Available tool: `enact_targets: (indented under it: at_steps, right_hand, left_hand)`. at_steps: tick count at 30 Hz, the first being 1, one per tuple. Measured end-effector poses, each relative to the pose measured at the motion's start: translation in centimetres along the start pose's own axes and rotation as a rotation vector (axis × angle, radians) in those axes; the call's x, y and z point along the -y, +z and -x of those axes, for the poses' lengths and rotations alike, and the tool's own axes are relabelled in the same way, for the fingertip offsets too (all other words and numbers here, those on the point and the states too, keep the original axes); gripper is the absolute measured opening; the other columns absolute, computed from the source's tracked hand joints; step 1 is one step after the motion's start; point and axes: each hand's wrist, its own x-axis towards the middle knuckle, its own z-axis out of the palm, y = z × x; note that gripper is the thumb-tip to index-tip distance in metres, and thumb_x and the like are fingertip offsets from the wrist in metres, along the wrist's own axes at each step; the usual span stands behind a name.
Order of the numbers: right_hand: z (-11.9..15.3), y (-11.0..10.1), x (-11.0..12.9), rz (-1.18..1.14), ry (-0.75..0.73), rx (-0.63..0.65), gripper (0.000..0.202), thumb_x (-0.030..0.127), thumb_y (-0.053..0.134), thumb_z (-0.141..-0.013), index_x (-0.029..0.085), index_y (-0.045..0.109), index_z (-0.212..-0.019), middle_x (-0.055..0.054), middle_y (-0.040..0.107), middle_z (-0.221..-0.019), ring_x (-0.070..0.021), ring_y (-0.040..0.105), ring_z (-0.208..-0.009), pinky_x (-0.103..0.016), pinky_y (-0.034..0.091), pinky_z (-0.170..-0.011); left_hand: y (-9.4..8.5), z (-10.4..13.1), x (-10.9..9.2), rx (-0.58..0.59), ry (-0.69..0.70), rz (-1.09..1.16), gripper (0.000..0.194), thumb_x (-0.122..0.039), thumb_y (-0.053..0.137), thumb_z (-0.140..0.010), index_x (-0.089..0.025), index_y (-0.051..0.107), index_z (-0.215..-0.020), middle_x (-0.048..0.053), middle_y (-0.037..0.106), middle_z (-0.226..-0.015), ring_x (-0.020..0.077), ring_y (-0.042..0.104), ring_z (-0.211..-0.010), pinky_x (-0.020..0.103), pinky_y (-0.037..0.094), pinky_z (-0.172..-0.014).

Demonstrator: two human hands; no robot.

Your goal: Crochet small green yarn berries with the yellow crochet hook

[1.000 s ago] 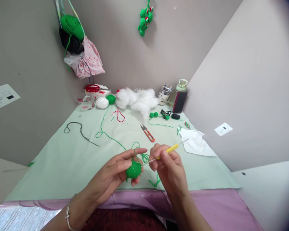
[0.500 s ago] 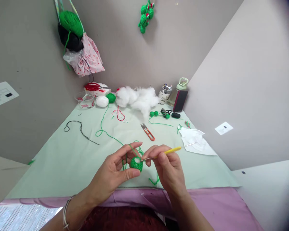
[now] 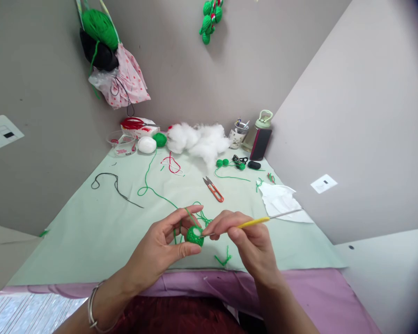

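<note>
Turned opening-up since earlier, the green crocheted ball sits pinched in the left hand, its rim at the hook the right hand grips.

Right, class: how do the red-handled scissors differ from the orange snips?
The red-handled scissors rest on a white packet; the orange snips lie on the pale green cloth. The scissors' blades point right, while the snips' point away from the person and left. Both are cutting tools.

No readable text or numbers
</note>
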Motion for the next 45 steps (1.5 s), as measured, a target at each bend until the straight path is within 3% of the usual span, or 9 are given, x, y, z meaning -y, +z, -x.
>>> enact_targets:
  at_steps: [6,12,22,34,45]
  right_hand:
    - [0.2,-0.3,0.6,0.266,-0.131,0.114,0.023,0.021,0.056,-0.106,0.026,0.075,-0.117,-0.007,0.079,-0.105,-0.0208,0.072,-0.098,-0.037,0.056,-0.086]
    - [1.4,0.6,0.0,0.356,-0.255,0.001,0.029,0.021,0.055,-0.105,0.030,0.073,-0.126,-0.009,0.078,-0.113,-0.0241,0.073,-0.101,-0.040,0.057,-0.083]
    - [0.6,0.9,-0.5,-0.088,-0.080,-0.126,0.024,0.034,0.055,-0.107,0.028,0.078,-0.103,-0.007,0.081,-0.096,-0.0210,0.071,-0.079,-0.038,0.056,-0.073]
    - [0.3,0.8,0.4,-0.004,-0.058,-0.044,0.023,0.030,0.057,-0.106,0.027,0.080,-0.105,-0.006,0.081,-0.100,-0.0204,0.073,-0.087,-0.036,0.058,-0.078]
    - [0.1,0.3,0.2,-0.062,-0.021,-0.027,0.025,0.035,0.056,-0.106,0.025,0.078,-0.100,-0.007,0.081,-0.096,-0.0205,0.073,-0.082,-0.037,0.059,-0.075]
  left_hand:
    - [-0.1,-0.1,0.5,-0.011,-0.005,-0.031,0.059,-0.034,0.088,-0.080,-0.034,0.070,-0.136,0.002,0.062,-0.103,0.0211,0.055,-0.101,0.034,0.044,-0.095]
    - [0.5,0.5,0.3,-0.101,0.075,-0.036,0.052,-0.031,0.087,-0.082,-0.037,0.072,-0.132,-0.001,0.060,-0.095,0.0178,0.054,-0.093,0.029,0.046,-0.089]
    - [0.7,0.5,0.0,-0.099,0.128,-0.026,0.052,-0.028,0.089,-0.078,-0.039,0.076,-0.127,0.000,0.065,-0.099,0.0185,0.056,-0.095,0.029,0.048,-0.092]
    - [0.2,0.7,0.0,-0.115,0.164,-0.148,0.054,-0.025,0.089,-0.078,-0.040,0.076,-0.128,0.001,0.065,-0.104,0.0198,0.057,-0.097,0.032,0.051,-0.094]
    - [0.0,0.7,-0.4,-0.083,0.203,-0.186,0.054,-0.028,0.088,-0.081,-0.042,0.074,-0.131,0.001,0.066,-0.102,0.0190,0.061,-0.096,0.032,0.051,-0.097]
